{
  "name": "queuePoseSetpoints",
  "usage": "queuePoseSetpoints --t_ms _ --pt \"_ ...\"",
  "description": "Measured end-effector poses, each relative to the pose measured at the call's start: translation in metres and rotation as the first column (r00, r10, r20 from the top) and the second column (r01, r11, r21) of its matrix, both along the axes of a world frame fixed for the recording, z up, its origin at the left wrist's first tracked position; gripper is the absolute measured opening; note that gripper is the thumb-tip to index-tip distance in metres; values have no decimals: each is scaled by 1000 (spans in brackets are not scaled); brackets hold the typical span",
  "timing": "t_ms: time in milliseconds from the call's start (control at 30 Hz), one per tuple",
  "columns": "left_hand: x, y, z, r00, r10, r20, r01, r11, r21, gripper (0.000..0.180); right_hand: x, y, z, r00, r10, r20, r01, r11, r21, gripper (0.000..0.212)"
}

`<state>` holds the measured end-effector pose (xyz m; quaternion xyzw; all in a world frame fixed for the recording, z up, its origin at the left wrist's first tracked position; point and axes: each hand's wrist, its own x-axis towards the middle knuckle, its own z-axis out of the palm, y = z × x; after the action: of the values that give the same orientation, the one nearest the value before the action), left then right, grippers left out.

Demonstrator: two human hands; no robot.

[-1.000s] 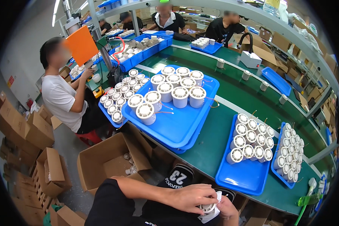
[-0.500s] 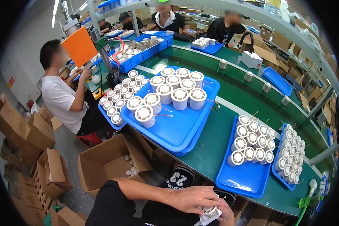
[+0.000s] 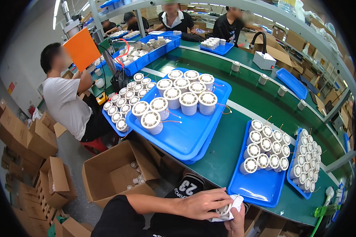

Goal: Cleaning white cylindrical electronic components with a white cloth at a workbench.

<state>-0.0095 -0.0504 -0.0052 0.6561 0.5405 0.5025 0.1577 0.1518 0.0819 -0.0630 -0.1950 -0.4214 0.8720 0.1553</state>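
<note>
Over my lap, both hands close round a white cylindrical part (image 3: 223,211) with a round, slotted top. My left hand (image 3: 203,203) comes across from the left, its fingers bent over the top of the part. At its right side my right hand (image 3: 237,222) pinches a thin white cloth or wipe (image 3: 237,202) against it. The part's lower body is hidden by cloth and hands. Just beyond my hands, on the table edge, lies a blue tray (image 3: 251,189) with several similar white parts (image 3: 265,144) standing upright in its far half.
Stacked blue trays (image 3: 182,144) with more white parts stand left of centre. Another full tray (image 3: 298,185) is at the right. Single parts stand in a row on the green belt (image 3: 249,91). An open cardboard box (image 3: 106,173) sits on the floor. Co-workers sit left and across.
The held part has turned, and the cloth now spreads up along its right side. My right hand has shifted slightly. The parts on the belt have moved a little to the right.
</note>
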Motion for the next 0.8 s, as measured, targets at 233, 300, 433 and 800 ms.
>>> queuePoseSetpoints --t_ms 233,300,433,800 --pt "12 10 1 975 211 67 -216 973 83 57 -19 -21 -3 918 -397 -17 396 918 -34 44" --pt "15 11 -3 964 249 90 -257 961 102 57 -28 -26 5 884 -464 -55 466 884 25 43" --pt "32 18 -6 925 330 188 -356 926 124 61 -28 -23 -2 848 -518 -109 522 853 10 65" --pt "58 33 -12 784 215 583 -208 975 -79 57 -6 -3 -75 486 -786 -383 620 1 785 73"
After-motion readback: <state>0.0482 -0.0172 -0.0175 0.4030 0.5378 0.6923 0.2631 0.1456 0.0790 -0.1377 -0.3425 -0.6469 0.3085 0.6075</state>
